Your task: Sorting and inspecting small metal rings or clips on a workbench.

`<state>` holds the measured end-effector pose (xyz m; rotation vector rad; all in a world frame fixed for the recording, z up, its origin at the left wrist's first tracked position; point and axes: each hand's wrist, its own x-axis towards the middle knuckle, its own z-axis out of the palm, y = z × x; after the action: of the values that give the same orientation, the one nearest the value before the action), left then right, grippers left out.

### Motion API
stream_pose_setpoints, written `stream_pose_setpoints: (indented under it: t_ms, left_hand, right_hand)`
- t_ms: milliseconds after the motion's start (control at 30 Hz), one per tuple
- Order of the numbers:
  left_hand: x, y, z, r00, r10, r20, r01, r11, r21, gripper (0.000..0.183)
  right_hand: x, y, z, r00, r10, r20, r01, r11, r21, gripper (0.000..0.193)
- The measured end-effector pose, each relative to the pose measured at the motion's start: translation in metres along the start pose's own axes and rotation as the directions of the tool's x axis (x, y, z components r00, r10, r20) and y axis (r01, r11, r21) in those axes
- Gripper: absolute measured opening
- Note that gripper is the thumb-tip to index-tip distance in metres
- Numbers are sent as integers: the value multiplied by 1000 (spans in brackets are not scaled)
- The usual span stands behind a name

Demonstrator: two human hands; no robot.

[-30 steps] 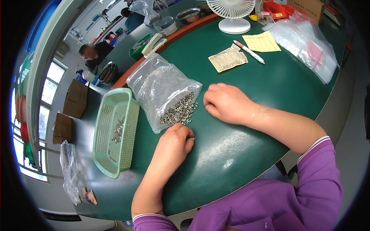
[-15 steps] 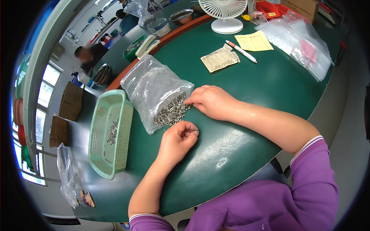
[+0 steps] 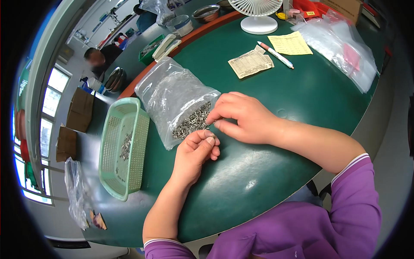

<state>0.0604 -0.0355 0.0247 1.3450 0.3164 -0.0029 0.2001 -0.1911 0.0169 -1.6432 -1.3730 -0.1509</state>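
A clear plastic bag lies on the green table with a heap of small metal pins at its open mouth. My right hand rests at the bag's mouth, fingertips pinched at the pins. My left hand sits just below the heap, fingers curled with a small metal pin between thumb and fingers. A light green plastic basket with a few metal pins in it stands to the left of the bag.
A white fan, a yellow note, a pen, a printed slip and clear bags lie at the far side. Another person sits at a further table on the left. Cardboard boxes stand by the window.
Both hands have drawn closer together at the bag's mouth. My right hand's fingertips have moved into the heap of pins, and my left hand has curled shut beside it.
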Motion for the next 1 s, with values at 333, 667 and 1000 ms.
stream_pose_setpoints:
  t_ms: [333,667,1000]
  left_hand:
    - [4,0,-6,985,-68,156,114,944,-309,23]
    - [3,-4,-7,978,-48,202,125,914,-387,22]
    - [1,-13,-14,981,45,189,30,927,-374,20]
  right_hand:
    - [-4,-14,7,999,-29,-21,32,978,204,11]
    - [-4,-9,7,999,-23,-47,32,977,211,11]
    - [-2,-10,5,991,-117,-71,131,959,250,13]
